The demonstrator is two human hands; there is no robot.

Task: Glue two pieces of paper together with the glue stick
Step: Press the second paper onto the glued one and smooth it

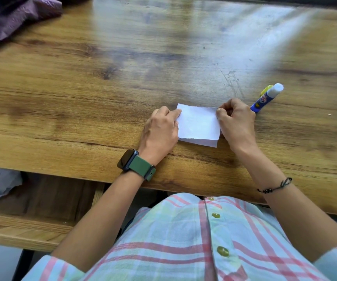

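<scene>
Paper: two white pieces [198, 125] stacked on the wooden bench [82, 98], near its front edge (lower sheet peeking out below).
Left hand [160, 129]: grip pinched on the paper's left edge.
Right hand [237, 121]: grip pinched on the top right corner.
Glue stick [266, 98]: lying on the bench just right of the right hand.
</scene>
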